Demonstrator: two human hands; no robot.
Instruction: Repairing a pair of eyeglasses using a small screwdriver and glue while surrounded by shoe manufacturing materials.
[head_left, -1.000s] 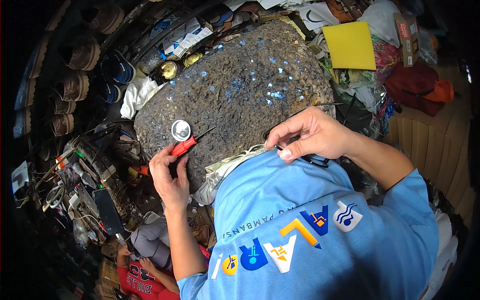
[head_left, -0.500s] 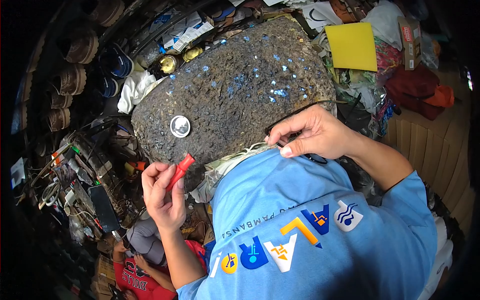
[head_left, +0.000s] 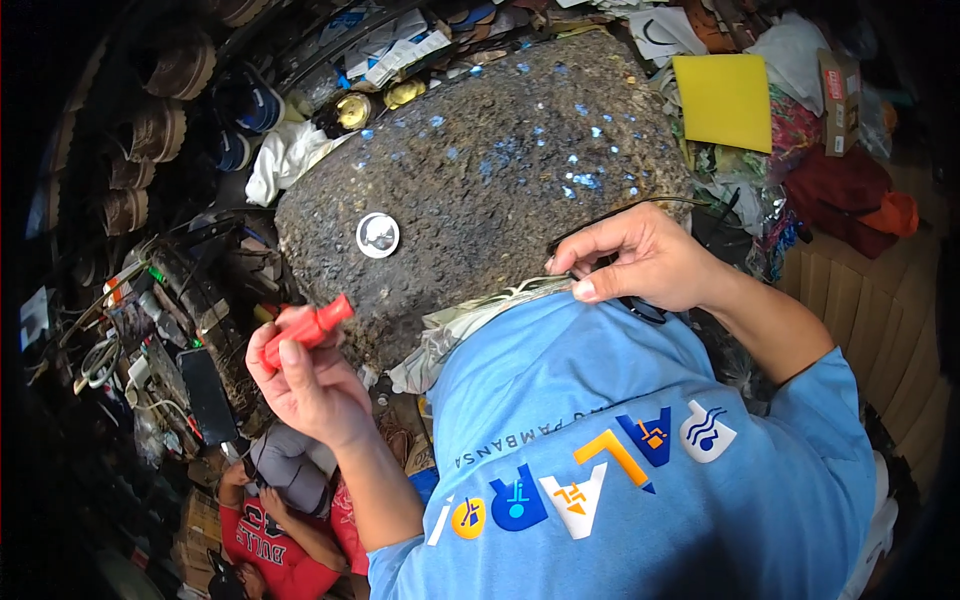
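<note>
My left hand is closed round a small red tube-shaped plastic thing, held tilted with its narrower end up to the right. It is over the lower left of a big rough stone-like block. My right hand pinches black-framed eyeglasses near the block's lower edge, beside my blue shirt. One rim shows under the fingers and a thin dark arm stretches to the right; the rest is hidden by the hand. A round white and black disc lies on the block's left part.
A yellow sheet lies beyond the block at right. A white cloth and gold-coloured tins lie along its far left. Shoes line the left side. A person in a red shirt sits at lower left near a dark phone.
My left hand has moved left with the red thing, which now lies flatter. The view has shifted slightly. My right hand keeps its pinch on the eyeglasses.
</note>
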